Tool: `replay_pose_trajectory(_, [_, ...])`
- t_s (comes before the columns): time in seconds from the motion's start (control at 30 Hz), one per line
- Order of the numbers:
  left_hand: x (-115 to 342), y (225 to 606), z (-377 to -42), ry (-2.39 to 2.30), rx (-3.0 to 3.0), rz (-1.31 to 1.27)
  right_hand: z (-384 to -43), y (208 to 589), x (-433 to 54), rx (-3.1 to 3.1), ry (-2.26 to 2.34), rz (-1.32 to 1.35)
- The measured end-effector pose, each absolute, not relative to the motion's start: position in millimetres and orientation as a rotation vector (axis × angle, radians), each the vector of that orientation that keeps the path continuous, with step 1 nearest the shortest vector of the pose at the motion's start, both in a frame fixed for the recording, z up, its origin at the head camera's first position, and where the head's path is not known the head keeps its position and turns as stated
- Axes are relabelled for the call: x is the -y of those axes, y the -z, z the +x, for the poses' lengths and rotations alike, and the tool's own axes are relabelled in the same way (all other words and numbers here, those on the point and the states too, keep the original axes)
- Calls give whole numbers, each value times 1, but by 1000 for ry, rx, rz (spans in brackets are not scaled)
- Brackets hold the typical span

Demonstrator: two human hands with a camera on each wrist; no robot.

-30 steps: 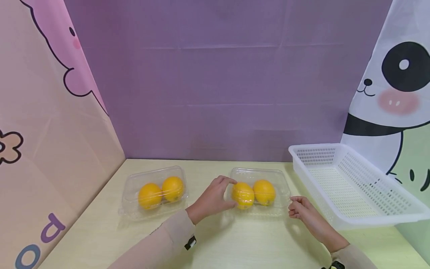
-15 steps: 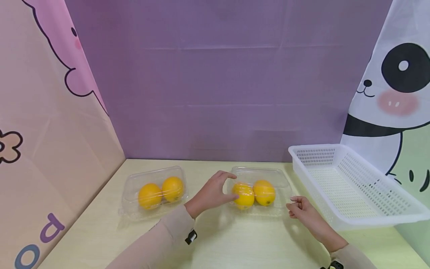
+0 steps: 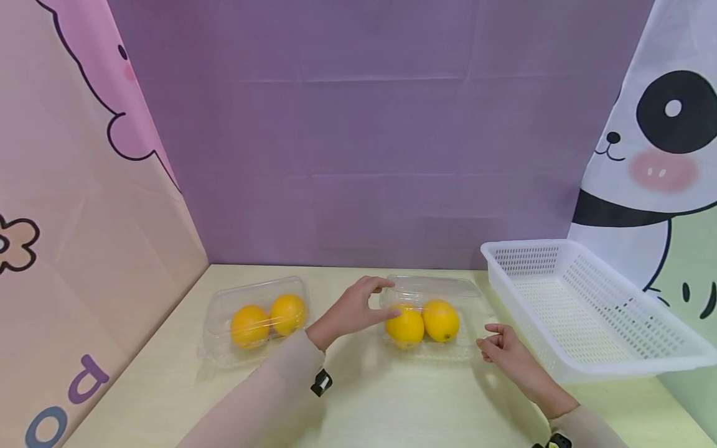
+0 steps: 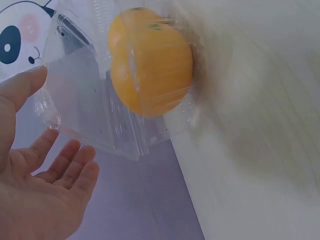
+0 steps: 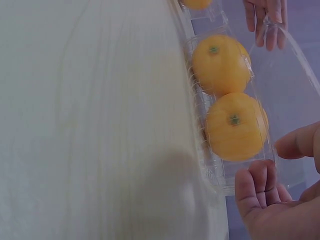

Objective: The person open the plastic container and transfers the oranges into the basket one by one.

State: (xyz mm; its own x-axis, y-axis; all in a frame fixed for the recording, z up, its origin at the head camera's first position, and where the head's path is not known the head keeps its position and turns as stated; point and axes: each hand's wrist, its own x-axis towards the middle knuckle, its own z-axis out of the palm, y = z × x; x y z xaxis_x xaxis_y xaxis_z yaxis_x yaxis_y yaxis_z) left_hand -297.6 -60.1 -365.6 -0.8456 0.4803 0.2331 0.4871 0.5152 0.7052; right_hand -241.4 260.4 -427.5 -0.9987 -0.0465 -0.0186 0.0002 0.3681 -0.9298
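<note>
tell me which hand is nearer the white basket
Right. The right hand is just left of the white basket; the left hand is farther left, at the left end of the clear container between the hands.

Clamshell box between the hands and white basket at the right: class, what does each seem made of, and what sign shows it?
Clamshell box: probably thin, glossy, clear plastic; oranges show through and it glints. Basket: likely rigid plastic, semi-matte; it looks moulded and perforated.

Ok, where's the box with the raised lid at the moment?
In the head view, the box is right of centre on the table, between the left hand and the right hand, with the basket to its right.
</note>
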Motion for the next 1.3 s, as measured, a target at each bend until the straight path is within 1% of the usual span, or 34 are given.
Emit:
replay_pose_trajectory(0.6, [57,352,-315,1467,2715,-755,-241,427,-261,-2562,1725,-41])
replay_pose_trajectory(0.9, [53,352,-328,1648,2662,-679,-241,426,-261,-2574,1713,-33])
replay_pose_trajectory(1.3, [49,347,-336,1726,2640,-574,-240,424,-260,-2568,1713,-33])
